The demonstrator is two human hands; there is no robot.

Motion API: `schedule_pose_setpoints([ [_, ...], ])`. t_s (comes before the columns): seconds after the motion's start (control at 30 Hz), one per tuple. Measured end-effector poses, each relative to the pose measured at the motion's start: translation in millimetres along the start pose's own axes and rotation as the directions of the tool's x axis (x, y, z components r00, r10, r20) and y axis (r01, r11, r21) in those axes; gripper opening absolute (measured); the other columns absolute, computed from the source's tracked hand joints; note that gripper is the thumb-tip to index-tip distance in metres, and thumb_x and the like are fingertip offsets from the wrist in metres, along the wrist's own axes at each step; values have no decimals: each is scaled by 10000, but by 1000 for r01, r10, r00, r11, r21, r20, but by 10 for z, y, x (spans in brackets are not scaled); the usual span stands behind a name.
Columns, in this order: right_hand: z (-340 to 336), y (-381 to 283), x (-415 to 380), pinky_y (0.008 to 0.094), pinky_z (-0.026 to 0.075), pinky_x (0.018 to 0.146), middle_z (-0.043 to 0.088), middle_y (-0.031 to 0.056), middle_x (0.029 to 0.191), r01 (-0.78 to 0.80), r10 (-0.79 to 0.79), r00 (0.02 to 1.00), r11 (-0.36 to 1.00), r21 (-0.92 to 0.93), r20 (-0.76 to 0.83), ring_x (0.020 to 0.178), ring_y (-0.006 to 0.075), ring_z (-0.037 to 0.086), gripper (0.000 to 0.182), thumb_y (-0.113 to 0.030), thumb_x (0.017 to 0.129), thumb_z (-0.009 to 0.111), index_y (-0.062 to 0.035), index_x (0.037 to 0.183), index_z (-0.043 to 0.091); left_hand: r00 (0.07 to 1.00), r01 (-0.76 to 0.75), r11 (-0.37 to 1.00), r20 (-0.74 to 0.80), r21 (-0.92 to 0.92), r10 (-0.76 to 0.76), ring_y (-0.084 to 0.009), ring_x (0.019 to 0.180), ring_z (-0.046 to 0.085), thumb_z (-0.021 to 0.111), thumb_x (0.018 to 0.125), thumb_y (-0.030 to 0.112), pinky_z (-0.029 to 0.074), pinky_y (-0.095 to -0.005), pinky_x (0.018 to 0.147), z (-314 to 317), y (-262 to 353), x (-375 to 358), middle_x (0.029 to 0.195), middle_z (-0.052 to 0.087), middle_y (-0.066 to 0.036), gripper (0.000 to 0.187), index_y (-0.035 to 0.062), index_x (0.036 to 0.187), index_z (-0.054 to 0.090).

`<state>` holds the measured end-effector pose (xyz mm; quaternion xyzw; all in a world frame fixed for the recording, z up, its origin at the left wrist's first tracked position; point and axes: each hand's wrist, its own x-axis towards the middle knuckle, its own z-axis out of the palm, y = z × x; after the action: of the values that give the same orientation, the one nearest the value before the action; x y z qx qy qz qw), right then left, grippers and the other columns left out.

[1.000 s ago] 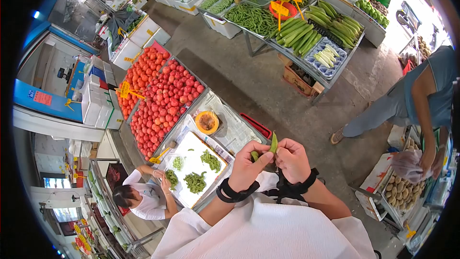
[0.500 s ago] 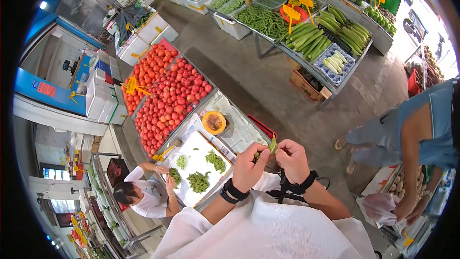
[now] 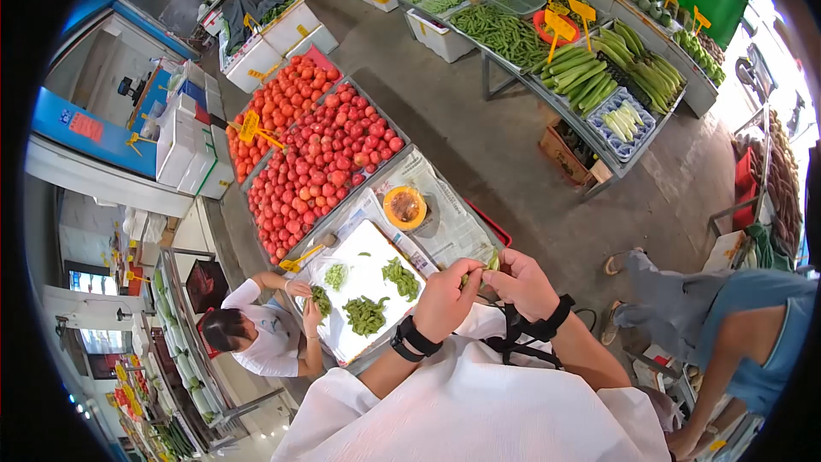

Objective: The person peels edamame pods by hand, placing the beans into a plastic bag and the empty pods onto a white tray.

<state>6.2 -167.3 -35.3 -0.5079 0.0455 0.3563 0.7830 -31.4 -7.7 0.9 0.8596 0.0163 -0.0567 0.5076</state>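
My left hand (image 3: 446, 298) and my right hand (image 3: 524, 282) meet in front of my chest, both pinching one green bean pod (image 3: 487, 263) between thumbs and fingertips. Each wrist wears a black band. Below and left of my hands lies a white board (image 3: 363, 261) with small heaps of green pods (image 3: 366, 315) on it. A person in a white top (image 3: 265, 342) sits at the board's left side, one hand on a heap.
Red tomatoes (image 3: 316, 154) fill crates at the left. A halved pumpkin (image 3: 404, 206) rests on newspaper. A long stall of green beans and cucumbers (image 3: 581, 73) runs across the top. A person in blue (image 3: 735, 325) bends at the right. Concrete floor lies between the stalls.
The view has tilted, so stalls slid down and right in frame. My hands lowered the pod slightly and stay pinched on it. The person in blue bent lower and moved toward the bottom right.
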Motion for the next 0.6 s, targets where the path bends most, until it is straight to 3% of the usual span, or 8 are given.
schedule_pose_setpoints([
  [0.17,243,257,171,184,321,446,547,-13,721,-83,82,996,996,-35,-22,541,27,434,87,-17,831,554,-26,918,557,985,-169,950,2,263,175,-311,681,636,598,858,108,492,-344,563,-168,-292,-132,825,641,-146,134,40,974,589],
  [0.3,488,364,224,182,323,445,531,-6,703,-136,133,990,988,-79,-41,539,37,436,78,-22,834,534,-6,908,552,977,-202,925,5,323,212,-289,660,638,614,842,121,489,-357,545,-407,-502,-246,792,644,-117,144,57,969,589],
  [0.4,708,301,218,169,311,443,528,-5,708,-200,200,980,978,-59,-3,535,33,434,74,-30,862,524,0,921,558,987,-155,952,3,264,160,-284,634,634,618,841,130,488,-356,538,-588,-604,-313,751,641,-106,143,65,967,594],
  [0.5,730,327,244,165,300,444,535,-1,717,-272,261,961,953,135,88,531,33,427,71,-60,893,560,-5,938,566,997,-81,978,8,190,81,-291,621,629,619,844,140,488,-353,535,-700,-668,-330,731,641,-112,141,67,964,606],
  [0.6,641,380,308,160,265,408,556,22,730,-279,255,958,938,207,132,475,12,386,98,-116,905,594,-24,923,566,998,-51,988,34,143,47,-270,607,633,617,845,133,487,-328,542,-746,-612,-283,730,645,-109,136,73,967,619],
])
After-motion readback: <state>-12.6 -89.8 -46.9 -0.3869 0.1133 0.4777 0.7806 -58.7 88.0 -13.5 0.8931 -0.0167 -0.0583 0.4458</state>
